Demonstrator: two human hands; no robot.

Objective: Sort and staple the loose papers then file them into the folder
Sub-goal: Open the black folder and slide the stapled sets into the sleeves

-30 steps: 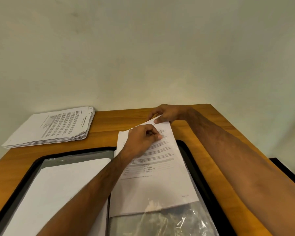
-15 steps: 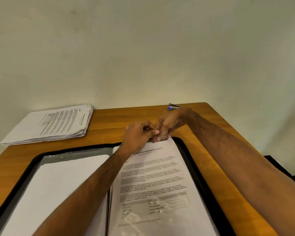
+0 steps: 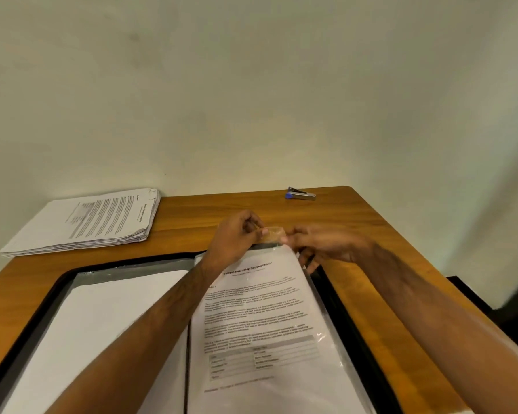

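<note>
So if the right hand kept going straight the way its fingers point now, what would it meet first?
The right hand points leftward across the plastic sleeve's top edge, so it would likely meet the left hand first, which pinches the same edge. Depth is unclear.

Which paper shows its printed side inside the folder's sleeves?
The sheet in the right-hand sleeve, with a printed heading, paragraphs and a table. The sheet in the left-hand sleeve shows only blank white, and the printed stack lies outside the folder.
</note>
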